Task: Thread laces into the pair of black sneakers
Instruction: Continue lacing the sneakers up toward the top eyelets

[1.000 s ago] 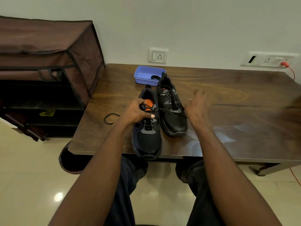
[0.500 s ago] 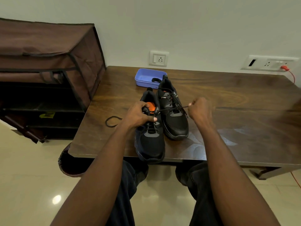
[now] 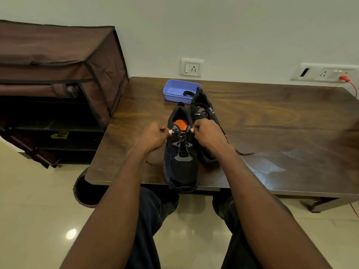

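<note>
Head view, hands: the left hand point(image 3: 155, 135) and the right hand point(image 3: 208, 133) sit curled on either side of the near sneaker's point(image 3: 181, 152) throat, thumbs turned inward toward each other

Left fingers: curled tight with the thumb tip pressed against the shoe's left eyelet edge; they seem to pinch a lace end, though the lace itself is too thin to make out there

Right fingers: curled likewise at the right eyelet edge, pinching the black lace point(image 3: 229, 142), which trails out behind the knuckles and lies loose on the table point(image 3: 281, 123), its tip well right of the hand

Why held so: judged from the mirrored grip, both ends are being drawn outward to even or tighten the lacing across the tongue, the shoe's own weight on the table resisting the pull

Near sneaker, axis: long axis runs toward and away from the person, toe at the table's near edge below the fingers, heel and orange insole beyond them

Far sneaker point(image 3: 204, 113): just beyond and right of the right knuckles, touching or nearly touching the first, same axis with heel away; laces already crossed up its front

Progress: one shoe looks laced, the near one is laced partway, with upper eyelets likely left

Beyond the fingers: a blue tray point(image 3: 171, 90) at the wall holds a small dark coil

Left of the left hand: a brown fabric rack point(image 3: 58, 55) beside the table
</note>
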The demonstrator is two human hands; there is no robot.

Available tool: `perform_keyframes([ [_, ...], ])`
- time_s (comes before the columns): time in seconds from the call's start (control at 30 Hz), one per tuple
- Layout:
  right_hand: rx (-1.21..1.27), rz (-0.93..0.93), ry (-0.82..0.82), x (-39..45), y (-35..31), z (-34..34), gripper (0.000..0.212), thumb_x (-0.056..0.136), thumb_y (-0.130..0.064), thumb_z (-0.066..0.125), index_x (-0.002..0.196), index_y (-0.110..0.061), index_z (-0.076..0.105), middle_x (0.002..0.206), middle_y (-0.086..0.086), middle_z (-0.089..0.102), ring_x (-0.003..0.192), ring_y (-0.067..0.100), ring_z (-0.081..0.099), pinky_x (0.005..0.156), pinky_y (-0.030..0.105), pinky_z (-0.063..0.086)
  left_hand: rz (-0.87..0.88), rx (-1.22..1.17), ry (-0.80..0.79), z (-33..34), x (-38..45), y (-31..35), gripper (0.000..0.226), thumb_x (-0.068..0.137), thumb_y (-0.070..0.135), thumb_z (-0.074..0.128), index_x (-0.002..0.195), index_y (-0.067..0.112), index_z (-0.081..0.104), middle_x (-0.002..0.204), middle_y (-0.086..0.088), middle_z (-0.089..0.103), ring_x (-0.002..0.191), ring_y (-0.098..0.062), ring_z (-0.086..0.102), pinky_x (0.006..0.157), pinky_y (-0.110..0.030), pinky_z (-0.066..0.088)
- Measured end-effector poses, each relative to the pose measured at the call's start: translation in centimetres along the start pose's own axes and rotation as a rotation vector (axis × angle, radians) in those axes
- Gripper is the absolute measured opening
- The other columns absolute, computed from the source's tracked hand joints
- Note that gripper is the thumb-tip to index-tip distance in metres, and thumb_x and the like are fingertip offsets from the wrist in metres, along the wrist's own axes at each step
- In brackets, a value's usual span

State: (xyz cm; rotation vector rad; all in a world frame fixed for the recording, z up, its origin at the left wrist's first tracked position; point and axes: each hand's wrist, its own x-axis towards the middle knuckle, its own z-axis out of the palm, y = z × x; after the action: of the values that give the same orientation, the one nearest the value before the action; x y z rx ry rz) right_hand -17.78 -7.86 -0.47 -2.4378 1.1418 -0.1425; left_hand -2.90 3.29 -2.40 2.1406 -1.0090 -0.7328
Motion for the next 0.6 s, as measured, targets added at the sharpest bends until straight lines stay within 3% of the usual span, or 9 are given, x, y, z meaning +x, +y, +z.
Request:
perform_keyframes([
  [0.13, -0.010, 0.075, 0.057, 0.1, 0.2, 0.2, 0.017, 0.097, -0.020, 0.050, 0.095, -0.009, 0.063, 0.097, 0.013, 0.066, 0.089, 0.032, 0.061, 0.079, 0.043, 0.050, -0.001, 0.085, 0.174, 0.0, 0.3, -0.4, 0.027, 0.099, 0.018, 0.052, 0.087, 0.000, 0.068, 0.080, -0.019, 0.069, 0.062, -0.017, 0.052, 0.055, -0.032, 0.040],
  [0.23, -0.001, 0.115, 0.072, 0.1, 0.1, 0.4, 0.019, 0.097, -0.020, 0.051, 0.101, -0.007, 0.064, 0.100, 0.014, 0.065, 0.090, 0.032, 0.061, 0.078, 0.042, 0.050, -0.012, 0.117, 0.197, 0.0, 0.5, -0.4, 0.027, 0.098, 0.015, 0.052, 0.087, -0.003, 0.068, 0.080, -0.020, 0.068, 0.062, -0.019, 0.052, 0.056, -0.034, 0.041],
  [0.33, 0.079, 0.198, 0.046, 0.5, 0.4, 0.5, 0.021, 0.096, -0.026, 0.055, 0.096, -0.007, 0.065, 0.094, 0.011, 0.065, 0.087, 0.029, 0.061, 0.074, 0.039, 0.049, -0.037, 0.084, 0.227, -0.4, 0.1, -0.4, 0.028, 0.094, 0.021, 0.061, 0.074, 0.001, 0.064, 0.066, -0.009, 0.057, 0.058, -0.015, 0.046, 0.055, -0.029, 0.037],
  [0.4, 0.224, 0.253, 0.015, 0.7, 0.8, 0.2, 0.022, 0.093, -0.031, 0.061, 0.082, -0.012, 0.061, 0.080, 0.005, 0.062, 0.072, 0.022, 0.057, 0.064, 0.035, 0.045, 0.010, -0.073, 0.233, -0.9, -0.4, -0.2, 0.027, 0.088, 0.022, 0.069, 0.073, 0.001, 0.063, 0.069, -0.005, 0.057, 0.061, -0.012, 0.048, 0.058, -0.026, 0.038],
  [0.5, 0.548, 0.267, -0.061, 0.1, 0.9, -1.4, 0.026, 0.094, -0.033, 0.063, 0.075, -0.015, 0.061, 0.058, -0.004, 0.053, 0.046, 0.008, 0.043, 0.044, 0.023, 0.035, 0.219, -0.280, 0.102, -1.1, -1.6, 1.1, 0.025, 0.085, 0.011, 0.071, 0.067, -0.003, 0.061, 0.091, -0.006, 0.069, 0.081, -0.005, 0.062, 0.073, -0.020, 0.045],
  [0.6, 0.811, 0.210, -0.099, -1.2, 0.6, -3.0, 0.023, 0.095, -0.029, 0.062, 0.079, -0.013, 0.065, 0.052, -0.006, 0.050, 0.040, 0.006, 0.037, 0.037, 0.018, 0.027, 0.328, -0.329, -0.093, 0.0, -2.3, 2.3, 0.029, 0.092, 0.009, 0.060, 0.067, -0.003, 0.067, 0.085, -0.016, 0.073, 0.080, -0.016, 0.067, 0.078, -0.022, 0.050],
])
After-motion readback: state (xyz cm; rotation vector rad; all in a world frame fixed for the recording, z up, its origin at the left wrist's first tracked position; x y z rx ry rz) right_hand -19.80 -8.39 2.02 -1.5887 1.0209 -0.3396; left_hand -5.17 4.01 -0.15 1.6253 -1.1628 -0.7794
